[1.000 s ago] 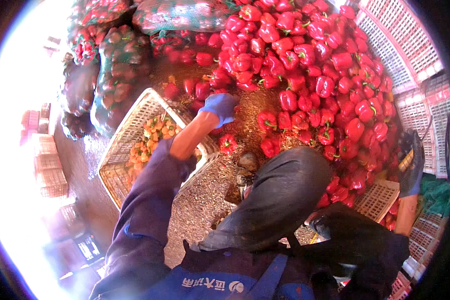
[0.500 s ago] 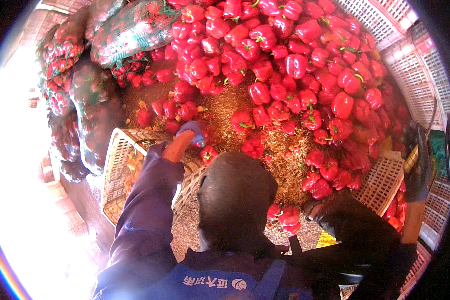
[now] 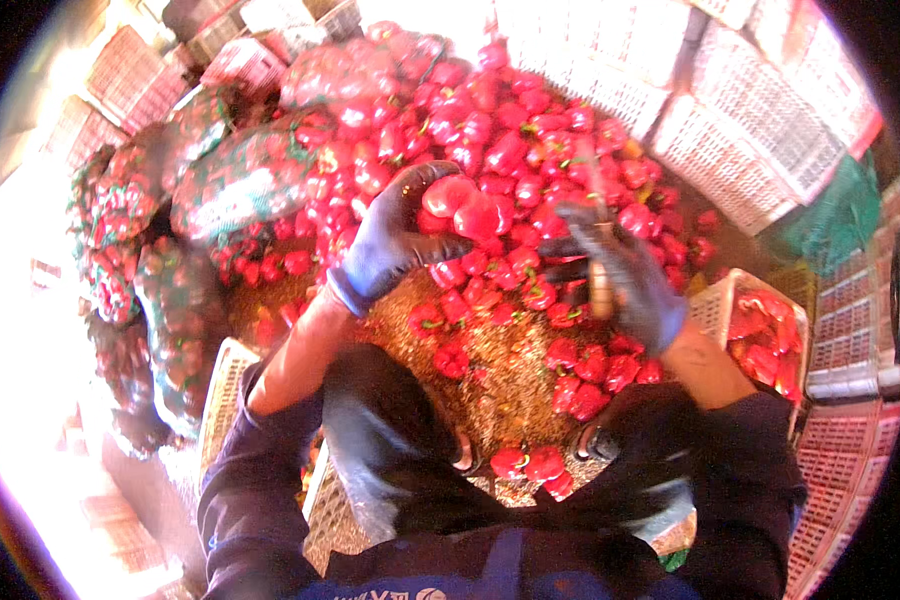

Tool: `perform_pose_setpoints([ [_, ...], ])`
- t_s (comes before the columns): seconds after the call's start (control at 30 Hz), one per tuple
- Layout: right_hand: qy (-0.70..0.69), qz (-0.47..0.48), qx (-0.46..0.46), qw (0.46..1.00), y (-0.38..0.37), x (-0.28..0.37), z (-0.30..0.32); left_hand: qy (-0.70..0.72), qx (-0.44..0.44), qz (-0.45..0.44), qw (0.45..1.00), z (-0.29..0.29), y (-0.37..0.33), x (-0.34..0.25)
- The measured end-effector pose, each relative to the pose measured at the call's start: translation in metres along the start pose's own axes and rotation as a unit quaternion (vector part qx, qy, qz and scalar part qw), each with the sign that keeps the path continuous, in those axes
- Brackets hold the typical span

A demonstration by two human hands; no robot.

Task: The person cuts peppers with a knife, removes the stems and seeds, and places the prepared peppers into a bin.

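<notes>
My left hand [image 3: 390, 238], in a dark glove with a blue cuff, is closed around a red bell pepper [image 3: 462, 208] and holds it up over the pile. To its right, my right hand [image 3: 635, 285], gloved the same way, grips a knife [image 3: 600, 288] by its light wooden handle. The narrow blade points away from me and is blurred. A gap separates the knife from the held pepper. Beneath both hands spreads a large heap of red bell peppers [image 3: 510, 150]. A few more peppers [image 3: 543, 463] lie between my feet.
Mesh sacks of peppers [image 3: 240, 190] are stacked at the left. A plastic crate [image 3: 225, 395] stands by my left leg; another crate [image 3: 715, 305] with red peppers is beyond my right knee. Stacked pale crates [image 3: 750, 130] line the far right, beside green netting [image 3: 830, 220].
My left hand has risen from beside the left crate and now holds a pepper. My right hand with the knife has come in from the far right. The view has tilted up.
</notes>
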State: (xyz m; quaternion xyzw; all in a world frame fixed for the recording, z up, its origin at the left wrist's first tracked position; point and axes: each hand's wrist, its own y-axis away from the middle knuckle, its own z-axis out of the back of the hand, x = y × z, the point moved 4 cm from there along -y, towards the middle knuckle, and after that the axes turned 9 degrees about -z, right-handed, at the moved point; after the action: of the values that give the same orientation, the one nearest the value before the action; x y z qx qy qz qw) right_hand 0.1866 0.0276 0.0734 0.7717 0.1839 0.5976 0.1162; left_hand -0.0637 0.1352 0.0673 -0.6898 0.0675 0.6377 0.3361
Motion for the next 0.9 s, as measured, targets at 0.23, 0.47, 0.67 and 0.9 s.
perform_pose_setpoints([
  [0.23,-0.09,0.027,0.023,0.995,0.012,0.006,-0.009,-0.255,-0.004,-0.2,0.946,-0.107,-0.01,-0.022],
  [0.47,0.009,0.17,-0.092,0.981,0.011,0.012,0.017,0.131,-0.015,-0.007,0.991,-0.124,-0.017,0.009],
  [0.67,0.189,0.257,-0.084,0.944,0.011,0.016,0.01,0.183,-0.045,0.044,0.981,-0.108,-0.018,0.017],
  [0.9,0.213,0.206,-0.089,0.951,0.009,0.011,-0.002,0.04,-0.188,-0.058,0.98,-0.074,-0.019,-0.01],
])
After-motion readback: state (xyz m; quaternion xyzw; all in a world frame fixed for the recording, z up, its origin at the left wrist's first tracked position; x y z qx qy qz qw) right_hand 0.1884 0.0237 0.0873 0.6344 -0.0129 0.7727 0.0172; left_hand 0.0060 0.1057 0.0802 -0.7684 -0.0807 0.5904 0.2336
